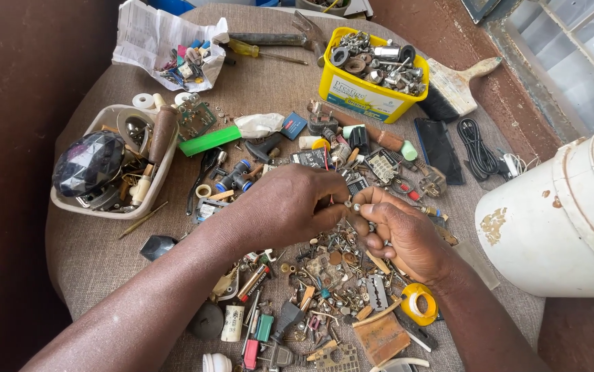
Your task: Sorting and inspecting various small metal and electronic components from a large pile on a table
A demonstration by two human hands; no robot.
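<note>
Fingertips of left hand (290, 207) and right hand (397, 231) pinched a small screw (356, 205), judged light, rigid, slippery, best gripped by its shank.

tub (369, 96) behind parts (324, 269), bucket (558, 220) right

so there's a yellow rectangular plastic tub (369, 76) at the far side of the table with a white-and-blue label (359, 95) stuck on its front wall, and a crumpled white printed paper wrapper (153, 36) lying open at the far left corner. closer to the middle there's a small dark blue flat packet (293, 126) just beside a white rag, a little black part with a white printed label (308, 158) on it, and near the front edge a small cream cylinder (232, 322) with dark print down its side. no screens or signs anywhere that i can spot.
</note>
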